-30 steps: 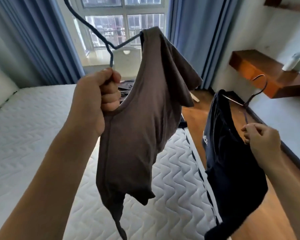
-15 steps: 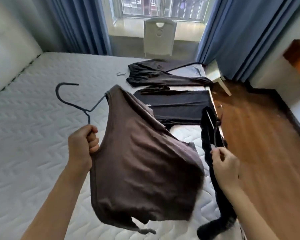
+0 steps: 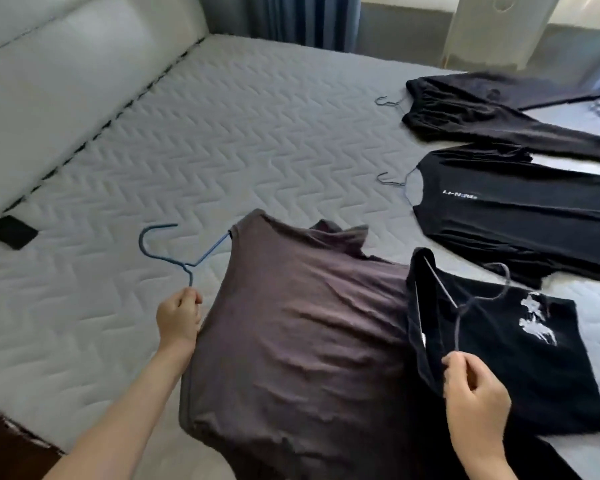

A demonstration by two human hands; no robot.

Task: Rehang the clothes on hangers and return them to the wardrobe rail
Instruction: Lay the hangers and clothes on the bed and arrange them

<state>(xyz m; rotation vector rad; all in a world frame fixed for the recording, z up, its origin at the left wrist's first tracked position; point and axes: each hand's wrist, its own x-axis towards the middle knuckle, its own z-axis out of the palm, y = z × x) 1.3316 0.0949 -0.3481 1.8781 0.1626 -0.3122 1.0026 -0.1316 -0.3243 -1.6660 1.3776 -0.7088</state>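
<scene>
Your left hand (image 3: 179,315) is clenched round the stem of the blue hanger (image 3: 167,258), just left of the brown shirt (image 3: 291,341); one hanger arm runs into the shirt's neck and the rest of the frame is hidden inside the cloth. The brown shirt lies spread on the bed (image 3: 222,133), and its lower hem is cut off by the picture's bottom edge. Touching its right side is the black shirt (image 3: 534,358) with a white print, where your right hand (image 3: 475,389) pinches the stem of the grey hanger (image 3: 457,323); that hook is blurred, and you cannot tell how far the frame sits inside the collar. Beyond the brown shirt, up and right, a lettered top (image 3: 516,216) and a far garment (image 3: 482,112) lie flat, each with a hook poking out left, both cut off at the right edge. Well left of the brown shirt lies a dark flat thing (image 3: 13,232), too blurred to name.
</scene>
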